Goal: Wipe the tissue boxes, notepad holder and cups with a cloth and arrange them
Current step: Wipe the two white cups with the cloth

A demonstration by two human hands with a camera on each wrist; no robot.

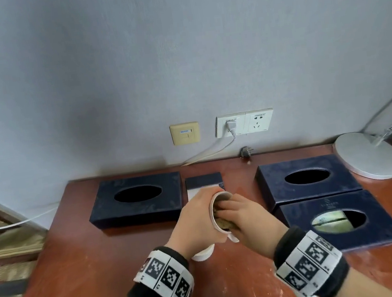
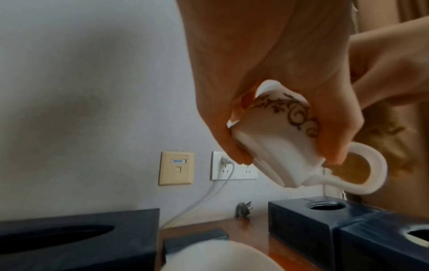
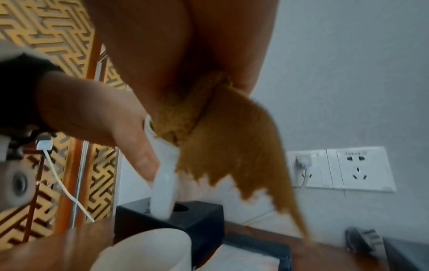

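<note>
Grey wall stands behind the reddish-brown wooden worktop [image 1: 106,270]. I see my left hand [image 1: 194,225] wrapped around a white china cup with brown swirls [image 2: 276,135], tipped on its side in the air. My right hand [image 1: 248,218] has its fingers curled on a fuzzy brown cloth [image 3: 223,146], pushed into the cup (some hangs out). Another plain white cup [image 1: 203,253] sits below, near three dark blue tissue boxes [image 1: 137,200].
</note>
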